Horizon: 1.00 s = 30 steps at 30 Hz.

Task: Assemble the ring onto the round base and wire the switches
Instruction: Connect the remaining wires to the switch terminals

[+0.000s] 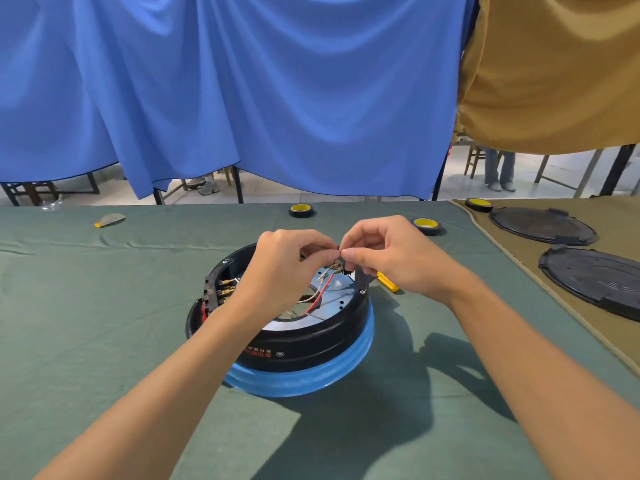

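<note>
A black ring [322, 341] sits on a round blue base [311, 379] in the middle of the green table cloth. Switches with brass terminals [225, 289] are mounted in the ring's left wall. Red and white wires [317, 299] run up from the shiny metal floor inside. Above the ring's far side, my left hand [280, 268] and my right hand [391, 258] meet with fingertips pinched together on the wire ends and a small switch part [337, 266]. What exactly each finger holds is partly hidden.
A yellow-handled tool [388, 282] lies behind the ring under my right hand. Two tape rolls [302, 210] [426, 225] lie farther back, a third [478, 204] at the right. Two black round lids [542, 225] [595, 278] rest on the brown cloth at right. A blue curtain hangs behind.
</note>
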Each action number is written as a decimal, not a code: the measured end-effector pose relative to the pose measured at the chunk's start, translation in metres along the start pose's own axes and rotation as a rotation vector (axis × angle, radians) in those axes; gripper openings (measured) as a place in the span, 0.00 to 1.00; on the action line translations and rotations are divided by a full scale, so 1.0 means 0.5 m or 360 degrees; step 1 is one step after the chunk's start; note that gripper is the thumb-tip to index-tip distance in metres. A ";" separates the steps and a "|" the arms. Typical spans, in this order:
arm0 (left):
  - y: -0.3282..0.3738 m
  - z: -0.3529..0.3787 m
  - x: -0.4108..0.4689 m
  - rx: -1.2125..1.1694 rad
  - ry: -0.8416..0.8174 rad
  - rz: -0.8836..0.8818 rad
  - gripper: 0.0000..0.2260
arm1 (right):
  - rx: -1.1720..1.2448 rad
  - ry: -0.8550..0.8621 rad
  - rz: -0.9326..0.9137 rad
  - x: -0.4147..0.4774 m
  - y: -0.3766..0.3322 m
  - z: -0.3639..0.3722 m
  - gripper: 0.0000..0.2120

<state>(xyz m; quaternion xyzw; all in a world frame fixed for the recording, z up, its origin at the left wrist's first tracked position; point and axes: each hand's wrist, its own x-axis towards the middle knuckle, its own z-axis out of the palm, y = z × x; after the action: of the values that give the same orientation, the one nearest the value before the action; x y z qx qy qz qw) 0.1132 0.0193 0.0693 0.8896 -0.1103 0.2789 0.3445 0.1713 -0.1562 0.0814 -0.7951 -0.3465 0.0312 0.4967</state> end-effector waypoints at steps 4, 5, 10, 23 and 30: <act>-0.024 -0.009 0.004 0.0075 0.0089 -0.0024 0.05 | 0.0099 0.0017 0.0010 0.019 0.004 0.008 0.02; -0.032 -0.013 0.006 0.0103 0.0122 -0.0074 0.05 | 0.0112 0.0047 0.0025 0.022 0.008 0.005 0.03; -0.072 -0.031 0.010 0.0118 0.0101 -0.0318 0.05 | 0.0231 0.0162 0.0106 0.032 0.037 -0.006 0.05; -0.042 0.006 0.040 0.0533 -0.0301 -0.0167 0.09 | -0.0226 0.0364 -0.0130 0.059 0.055 0.062 0.09; -0.050 0.021 0.040 0.0510 -0.0206 -0.0345 0.07 | -0.0322 0.0825 0.0016 0.071 0.093 0.053 0.05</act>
<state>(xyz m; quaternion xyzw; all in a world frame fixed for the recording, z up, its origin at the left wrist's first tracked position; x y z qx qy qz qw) 0.1437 0.0306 0.0606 0.9558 0.0099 0.1964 0.2187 0.2120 -0.1272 0.0408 -0.8238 -0.2051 -0.2057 0.4868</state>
